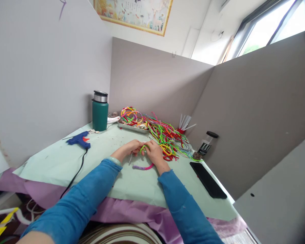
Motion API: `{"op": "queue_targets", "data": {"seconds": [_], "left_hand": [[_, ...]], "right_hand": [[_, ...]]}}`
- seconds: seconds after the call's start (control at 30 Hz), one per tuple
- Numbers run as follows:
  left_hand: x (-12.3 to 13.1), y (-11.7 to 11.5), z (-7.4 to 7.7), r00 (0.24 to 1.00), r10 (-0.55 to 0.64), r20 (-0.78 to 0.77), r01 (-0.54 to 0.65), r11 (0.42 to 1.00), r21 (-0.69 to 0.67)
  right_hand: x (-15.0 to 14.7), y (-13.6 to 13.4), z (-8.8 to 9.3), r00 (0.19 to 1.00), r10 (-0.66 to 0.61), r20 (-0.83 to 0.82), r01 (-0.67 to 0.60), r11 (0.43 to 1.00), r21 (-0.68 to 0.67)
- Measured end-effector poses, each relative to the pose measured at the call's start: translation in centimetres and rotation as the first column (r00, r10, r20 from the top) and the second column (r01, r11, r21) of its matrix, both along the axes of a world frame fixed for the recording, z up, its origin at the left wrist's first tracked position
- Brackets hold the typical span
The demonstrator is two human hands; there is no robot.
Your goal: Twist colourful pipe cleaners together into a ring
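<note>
Both hands meet over the middle of the table. My left hand pinches one part of a bright green pipe cleaner, with a thin pale strand hanging below its fingers. Against it, my right hand closes its fingers on the same pipe cleaner, which curves between the two hands. A purple and pink wrapped pipe cleaner extends below the hands and passes under my right wrist; whether it joins the green one is hidden. Just beyond my right hand lies a heap of coloured pipe cleaners.
A metal tray with coloured loops stands at the back. To the left are a green bottle and a blue glue gun with its black cord. On the right lie a black phone and a black-lidded jar. Grey partitions surround the table.
</note>
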State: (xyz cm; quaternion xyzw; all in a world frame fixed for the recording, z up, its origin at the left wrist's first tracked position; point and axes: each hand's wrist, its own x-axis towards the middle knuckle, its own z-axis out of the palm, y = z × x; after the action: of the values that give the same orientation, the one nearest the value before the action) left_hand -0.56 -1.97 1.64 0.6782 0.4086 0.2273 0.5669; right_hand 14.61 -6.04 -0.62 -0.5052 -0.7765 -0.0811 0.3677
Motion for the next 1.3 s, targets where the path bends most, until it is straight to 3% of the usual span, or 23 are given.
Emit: {"op": "queue_targets", "data": {"seconds": [0.2, 0.63, 0.9, 1.1, 1.3], "left_hand": [[0.3, -0.9, 0.8, 0.997, 0.067, 0.022, -0.067, 0.998, -0.014], [0.2, -0.2, 0.1, 0.987, 0.162, -0.003, -0.159, 0.974, 0.162], [0.2, -0.4, 0.0, 0.995, 0.101, 0.02, -0.103, 0.978, 0.179], [-0.2, -0.9, 0.4, 0.998, -0.031, 0.053, 0.019, 0.978, 0.209], [-0.2, -0.4, 0.0, 0.999, -0.028, 0.019, 0.023, 0.98, 0.195]], "right_hand": [[-0.1, 0.2, 0.0, 0.999, 0.003, -0.05, -0.003, 1.0, -0.008], [0.3, 1.4, -0.6, 0.963, 0.015, -0.27, -0.031, 0.998, -0.058], [0.3, 1.2, -0.6, 0.946, -0.018, -0.323, -0.009, 0.997, -0.083], [0.3, 1.2, -0.7, 0.946, -0.065, -0.316, 0.037, 0.995, -0.094], [0.2, 1.3, -0.9, 0.934, -0.043, -0.355, 0.007, 0.995, -0.102]]}}
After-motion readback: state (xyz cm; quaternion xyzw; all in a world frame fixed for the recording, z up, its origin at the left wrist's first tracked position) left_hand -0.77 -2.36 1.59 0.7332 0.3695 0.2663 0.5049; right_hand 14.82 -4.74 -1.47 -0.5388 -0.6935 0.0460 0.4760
